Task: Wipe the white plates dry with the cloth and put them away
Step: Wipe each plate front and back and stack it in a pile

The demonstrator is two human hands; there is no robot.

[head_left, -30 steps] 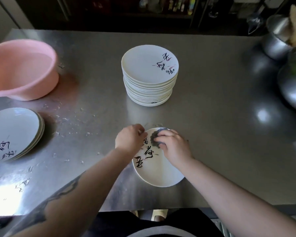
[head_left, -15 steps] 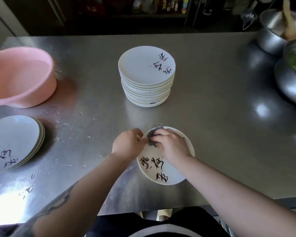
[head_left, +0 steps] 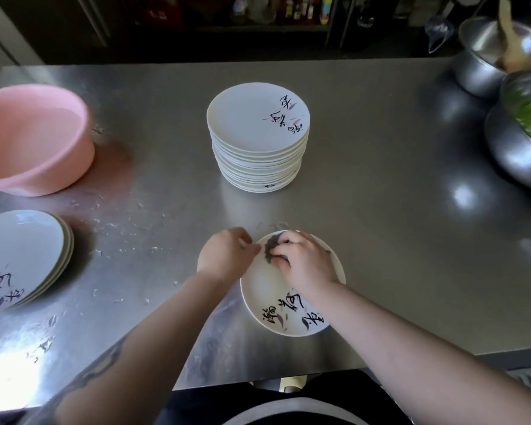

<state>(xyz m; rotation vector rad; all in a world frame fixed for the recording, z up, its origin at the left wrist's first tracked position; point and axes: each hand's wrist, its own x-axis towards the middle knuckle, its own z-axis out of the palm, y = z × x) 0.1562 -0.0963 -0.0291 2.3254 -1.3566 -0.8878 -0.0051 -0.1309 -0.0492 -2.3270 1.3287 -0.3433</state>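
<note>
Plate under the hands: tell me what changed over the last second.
The plate has turned on the table: its black lettering swung from the left side round to the near edge. The left hand grips its rim, while the right hand presses the dark cloth near the far rim. Tall stack, left stack and pink basin unchanged.

The plate under the hands has turned counter-clockwise on the steel table: its black calligraphy, at the 9 o'clock side beside the left hand a second ago, now sits at the near rim, around 6 o'clock. The plate also lies slightly further toward 3 o'clock under the arms. The right hand, pressing the dark cloth, has slid from near the lettering to the bare far edge at 11 o'clock.
</note>
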